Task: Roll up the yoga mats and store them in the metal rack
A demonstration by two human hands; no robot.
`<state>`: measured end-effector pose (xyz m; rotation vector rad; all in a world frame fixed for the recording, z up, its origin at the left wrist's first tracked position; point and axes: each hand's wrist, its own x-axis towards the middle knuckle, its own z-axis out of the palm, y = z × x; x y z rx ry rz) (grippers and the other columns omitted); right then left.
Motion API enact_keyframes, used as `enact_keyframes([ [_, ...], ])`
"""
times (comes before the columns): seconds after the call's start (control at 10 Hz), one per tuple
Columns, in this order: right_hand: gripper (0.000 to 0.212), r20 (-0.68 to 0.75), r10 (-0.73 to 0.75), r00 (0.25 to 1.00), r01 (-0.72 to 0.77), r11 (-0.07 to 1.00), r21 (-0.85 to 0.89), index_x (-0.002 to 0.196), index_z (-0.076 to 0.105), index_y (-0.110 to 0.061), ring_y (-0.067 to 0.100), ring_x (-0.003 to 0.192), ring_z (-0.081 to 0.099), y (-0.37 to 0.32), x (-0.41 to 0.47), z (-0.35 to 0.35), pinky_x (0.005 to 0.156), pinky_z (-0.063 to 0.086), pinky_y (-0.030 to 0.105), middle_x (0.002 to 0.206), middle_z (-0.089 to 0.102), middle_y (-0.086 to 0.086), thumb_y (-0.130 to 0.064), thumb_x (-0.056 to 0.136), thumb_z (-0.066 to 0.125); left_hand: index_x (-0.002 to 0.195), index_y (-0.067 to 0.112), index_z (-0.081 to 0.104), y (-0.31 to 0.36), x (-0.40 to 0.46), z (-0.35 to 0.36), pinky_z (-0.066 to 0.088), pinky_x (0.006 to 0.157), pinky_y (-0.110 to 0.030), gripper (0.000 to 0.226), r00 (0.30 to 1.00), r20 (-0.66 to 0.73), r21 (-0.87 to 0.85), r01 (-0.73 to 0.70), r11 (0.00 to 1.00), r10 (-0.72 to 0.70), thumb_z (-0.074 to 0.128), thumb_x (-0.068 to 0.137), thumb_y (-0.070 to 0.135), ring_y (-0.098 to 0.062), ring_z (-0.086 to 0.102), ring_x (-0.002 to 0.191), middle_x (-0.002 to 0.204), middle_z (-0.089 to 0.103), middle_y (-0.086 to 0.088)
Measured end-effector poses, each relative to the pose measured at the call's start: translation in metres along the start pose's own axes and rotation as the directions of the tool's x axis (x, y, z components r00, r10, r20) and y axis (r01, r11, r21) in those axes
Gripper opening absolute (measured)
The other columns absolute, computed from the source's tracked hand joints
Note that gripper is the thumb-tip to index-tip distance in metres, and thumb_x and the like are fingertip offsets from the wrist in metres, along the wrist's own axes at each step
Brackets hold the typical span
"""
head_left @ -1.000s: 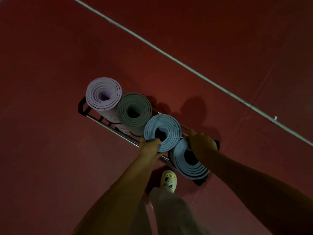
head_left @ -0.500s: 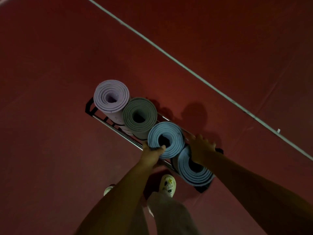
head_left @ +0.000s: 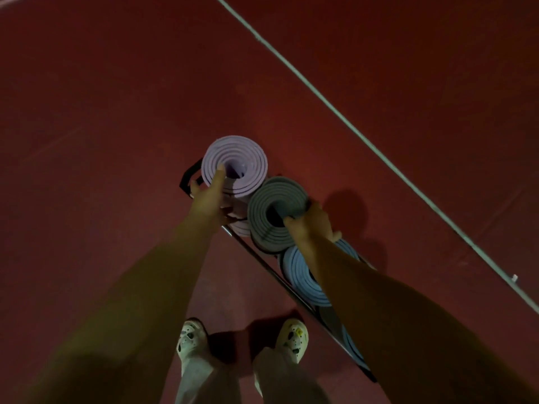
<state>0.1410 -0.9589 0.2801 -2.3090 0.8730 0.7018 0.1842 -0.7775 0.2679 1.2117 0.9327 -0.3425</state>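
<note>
Several rolled yoga mats stand on end in a low metal rack on the red floor. At the far end is the lilac mat, then the grey mat, then a blue mat. A second blue mat at the near end is mostly hidden behind my right forearm. My left hand holds the lilac mat's top rim, one digit reaching to its core. My right hand grips the grey mat's rim, with a digit in the core and the rest round the outside.
My two feet in pale clogs stand just in front of the rack's chrome rail. A white line crosses the red floor diagonally behind the rack. Open floor lies to the left and beyond.
Both hands have left the two blue mats and moved along the row: the left now holds the lilac mat, the right the grey one. The view has shifted with them.
</note>
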Motion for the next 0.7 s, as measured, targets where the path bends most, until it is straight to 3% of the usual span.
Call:
enact_keyframes([
  [0.1, 0.055, -0.091, -0.086, 0.992, 0.082, 0.996, -0.047, 0.129, 0.044, -0.020, 0.023, 0.113, 0.054, 0.005, -0.002, 0.010, 0.101, 0.023, 0.042, 0.128, 0.053, 0.000, -0.032, 0.079, 0.062, 0.142, 0.023, 0.031, 0.000, 0.012, 0.005, 0.056, 0.073, -0.051, 0.063, 1.000, -0.016, -0.019, -0.001, 1.000, 0.001, 0.064, 0.089, 0.033, -0.032, 0.066, 0.082, 0.115, 0.060, -0.014],
  [0.2, 0.047, -0.152, -0.226, 0.962, 0.207, 0.970, -0.128, 0.123, 0.049, -0.020, 0.019, 0.114, 0.053, 0.016, -0.008, 0.017, 0.102, 0.023, 0.042, 0.124, 0.057, -0.003, -0.033, 0.080, 0.061, 0.136, 0.018, 0.040, 0.002, 0.022, -0.005, 0.055, 0.068, -0.048, 0.051, 0.999, 0.040, 0.037, -0.036, 0.999, 0.035, 0.059, 0.089, 0.013, -0.036, 0.064, 0.085, 0.118, 0.059, -0.023],
  [0.3, 0.048, -0.105, -0.252, 0.962, 0.227, 0.953, -0.202, 0.127, 0.045, -0.018, 0.021, 0.119, 0.050, 0.012, -0.008, 0.018, 0.102, 0.025, 0.044, 0.130, 0.053, -0.002, -0.036, 0.084, 0.058, 0.138, 0.018, 0.037, 0.003, 0.021, -0.016, 0.054, 0.071, -0.047, 0.050, 0.990, 0.124, 0.133, -0.080, 0.988, 0.064, 0.057, 0.092, 0.011, -0.029, 0.065, 0.080, 0.110, 0.060, -0.014],
  [0.4, 0.061, -0.015, -0.251, 0.968, 0.236, 0.927, -0.292, 0.138, 0.032, -0.017, 0.025, 0.131, 0.039, 0.004, -0.004, 0.017, 0.104, 0.025, 0.048, 0.144, 0.040, 0.001, -0.041, 0.087, 0.056, 0.141, 0.019, 0.031, 0.007, 0.025, -0.021, 0.054, 0.074, -0.050, 0.055, 0.989, 0.142, 0.156, -0.070, 0.985, 0.048, 0.057, 0.093, 0.014, -0.029, 0.065, 0.078, 0.114, 0.058, -0.016],
  [0.5, 0.073, 0.051, -0.190, 0.980, 0.196, 0.921, -0.337, 0.145, 0.020, -0.015, 0.027, 0.136, 0.033, 0.004, -0.003, 0.014, 0.107, 0.023, 0.051, 0.149, 0.032, 0.005, -0.045, 0.088, 0.055, 0.140, 0.023, 0.028, 0.010, 0.019, -0.016, 0.057, 0.061, -0.043, 0.055, 0.995, 0.102, 0.186, -0.028, 0.982, 0.009, 0.058, 0.094, 0.019, -0.029, 0.063, 0.075, 0.108, 0.058, -0.013],
  [0.6, 0.079, 0.019, -0.199, 0.980, 0.194, 0.921, -0.337, 0.148, 0.015, -0.018, 0.032, 0.134, 0.033, 0.004, -0.006, 0.009, 0.107, 0.023, 0.051, 0.147, 0.030, 0.012, -0.051, 0.088, 0.053, 0.138, 0.018, 0.033, 0.008, 0.013, -0.013, 0.053, 0.055, -0.034, 0.057, 0.997, 0.048, 0.255, -0.068, 0.965, 0.057, 0.060, 0.092, 0.036, -0.025, 0.063, 0.072, 0.107, 0.060, -0.010],
  [0.7, 0.074, -0.101, -0.397, 0.912, 0.340, 0.872, -0.352, 0.148, 0.021, -0.019, 0.032, 0.133, 0.030, 0.006, -0.022, 0.006, 0.107, 0.022, 0.049, 0.147, 0.028, 0.013, -0.046, 0.089, 0.056, 0.134, 0.013, 0.043, 0.005, 0.001, -0.021, 0.047, 0.058, -0.029, 0.061, 0.995, -0.004, 0.295, -0.091, 0.951, 0.096, 0.059, 0.088, 0.050, -0.020, 0.061, 0.072, 0.100, 0.062, -0.007],
])
